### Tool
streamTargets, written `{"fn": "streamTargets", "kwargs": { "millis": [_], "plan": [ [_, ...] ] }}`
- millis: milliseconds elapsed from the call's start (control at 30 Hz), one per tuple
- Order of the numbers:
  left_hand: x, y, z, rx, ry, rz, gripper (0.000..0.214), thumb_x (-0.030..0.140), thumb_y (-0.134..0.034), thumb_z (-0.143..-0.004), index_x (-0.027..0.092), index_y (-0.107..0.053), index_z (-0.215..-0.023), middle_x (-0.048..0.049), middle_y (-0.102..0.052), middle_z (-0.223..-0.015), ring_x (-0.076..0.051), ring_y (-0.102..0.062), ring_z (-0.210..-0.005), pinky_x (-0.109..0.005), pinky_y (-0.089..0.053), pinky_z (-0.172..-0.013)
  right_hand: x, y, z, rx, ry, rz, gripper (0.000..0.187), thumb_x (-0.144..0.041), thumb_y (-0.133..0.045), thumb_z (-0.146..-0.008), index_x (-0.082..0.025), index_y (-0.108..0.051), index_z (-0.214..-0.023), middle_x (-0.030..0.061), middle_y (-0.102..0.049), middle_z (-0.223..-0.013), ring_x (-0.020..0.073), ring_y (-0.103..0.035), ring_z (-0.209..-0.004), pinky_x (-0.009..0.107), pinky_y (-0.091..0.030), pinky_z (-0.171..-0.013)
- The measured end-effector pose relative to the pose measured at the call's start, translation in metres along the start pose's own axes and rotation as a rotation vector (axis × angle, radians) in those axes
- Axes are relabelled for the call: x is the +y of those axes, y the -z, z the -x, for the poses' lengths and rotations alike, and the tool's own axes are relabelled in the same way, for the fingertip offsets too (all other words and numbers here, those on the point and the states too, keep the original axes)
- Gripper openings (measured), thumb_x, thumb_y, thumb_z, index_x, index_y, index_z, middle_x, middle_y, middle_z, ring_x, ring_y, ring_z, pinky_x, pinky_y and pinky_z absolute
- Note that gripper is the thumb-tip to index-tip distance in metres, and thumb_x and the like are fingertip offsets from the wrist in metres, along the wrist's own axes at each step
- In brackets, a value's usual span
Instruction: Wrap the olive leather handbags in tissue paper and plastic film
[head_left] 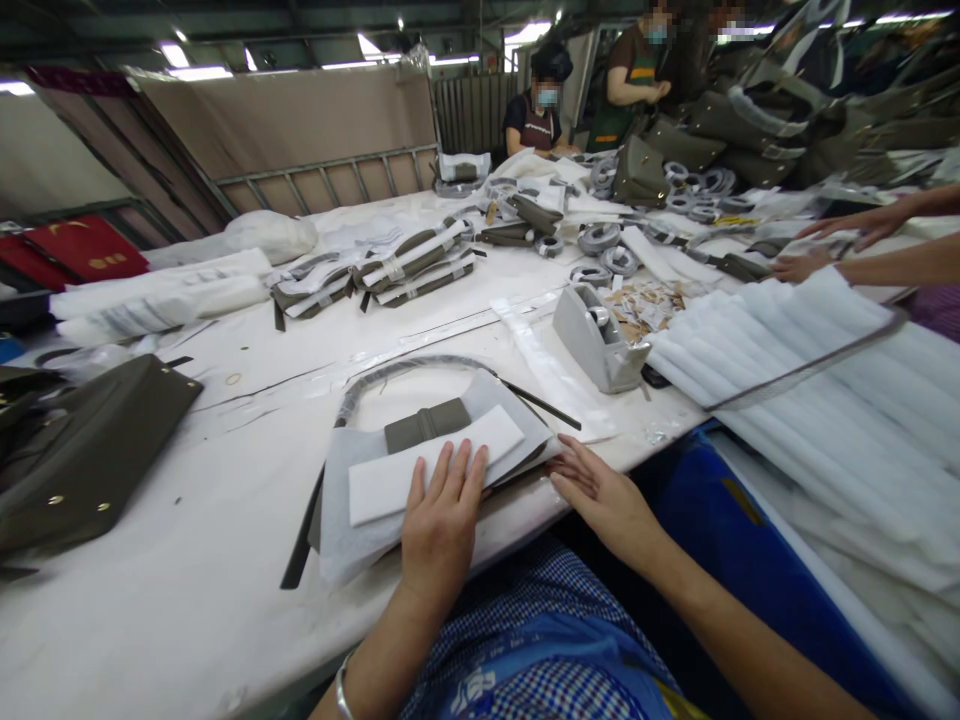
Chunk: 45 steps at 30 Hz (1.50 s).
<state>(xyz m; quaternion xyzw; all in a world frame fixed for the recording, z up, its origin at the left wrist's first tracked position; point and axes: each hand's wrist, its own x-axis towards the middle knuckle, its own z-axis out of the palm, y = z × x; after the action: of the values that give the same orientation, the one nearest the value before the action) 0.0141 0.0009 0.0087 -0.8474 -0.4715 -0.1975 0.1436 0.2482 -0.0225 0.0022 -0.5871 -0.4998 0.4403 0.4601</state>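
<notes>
On the table in front of me lies a flat olive-grey handbag with white tissue paper (341, 480) over it. Its handle (375, 375), covered in clear wrap, arcs away from me. A folded olive-grey flap (426, 424) rests on the paper, and beside it is a white foam strip (427, 470). My left hand (442, 520) is laid flat on the strip, fingers stretched out. At the bag's right corner is my right hand (600, 495), its fingers apart and slightly bent; whether they touch the corner is hard to see. Dark straps stick out on both sides.
A grey tape dispenser (596, 340) stands beyond the bag. White foam sheets (825, 400) are stacked at right, above a blue bin (697, 560). Another olive bag (97, 460) lies at left. Wrapped straps (412, 265) lie farther back. A co-worker's hands (847, 245) are at right.
</notes>
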Motion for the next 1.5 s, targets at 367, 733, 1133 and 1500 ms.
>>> {"fn": "streamTargets", "kwargs": {
  "millis": [367, 733, 1133, 1500],
  "plan": [
    [-0.011, 0.005, 0.012, 0.053, -0.058, -0.051, 0.060, 0.011, -0.040, -0.097, 0.024, -0.029, -0.154, -0.0069, -0.038, -0.156, -0.029, -0.038, -0.143, -0.051, -0.030, -0.118, -0.050, -0.020, -0.023, -0.187, -0.116, -0.219, 0.034, -0.033, -0.068, -0.082, -0.022, -0.061, -0.114, 0.0063, -0.072, -0.113, 0.0241, -0.068, -0.105, 0.042, -0.055, -0.094],
    [-0.021, 0.007, 0.011, 0.134, 0.000, -0.041, 0.070, 0.015, -0.049, -0.096, 0.019, -0.015, -0.158, -0.0132, -0.037, -0.156, -0.030, -0.033, -0.145, -0.049, -0.031, -0.117, -0.069, -0.044, -0.026, -0.156, -0.113, -0.561, 0.046, -0.036, -0.079, -0.075, -0.019, -0.059, -0.113, 0.0050, -0.072, -0.103, 0.0202, -0.070, -0.098, 0.038, -0.058, -0.092],
    [-0.039, 0.005, 0.010, 0.154, 0.003, -0.039, 0.068, 0.009, -0.043, -0.095, 0.022, -0.019, -0.157, -0.0096, -0.039, -0.156, -0.027, -0.034, -0.145, -0.045, -0.032, -0.118, -0.008, 0.072, -0.124, 0.044, 0.432, 0.972, 0.030, -0.014, -0.059, -0.089, -0.010, -0.066, -0.117, 0.0190, -0.065, -0.128, 0.0275, -0.061, -0.122, 0.041, -0.046, -0.106],
    [-0.038, 0.005, 0.008, 0.195, 0.035, -0.031, 0.069, 0.012, -0.045, -0.096, 0.023, -0.018, -0.158, -0.0085, -0.042, -0.155, -0.027, -0.038, -0.143, -0.045, -0.034, -0.117, -0.026, 0.063, -0.122, 0.149, 0.428, 1.145, 0.025, -0.018, -0.049, -0.096, -0.016, -0.073, -0.092, 0.0106, -0.076, -0.097, 0.0231, -0.070, -0.092, 0.032, -0.051, -0.080]
  ]
}}
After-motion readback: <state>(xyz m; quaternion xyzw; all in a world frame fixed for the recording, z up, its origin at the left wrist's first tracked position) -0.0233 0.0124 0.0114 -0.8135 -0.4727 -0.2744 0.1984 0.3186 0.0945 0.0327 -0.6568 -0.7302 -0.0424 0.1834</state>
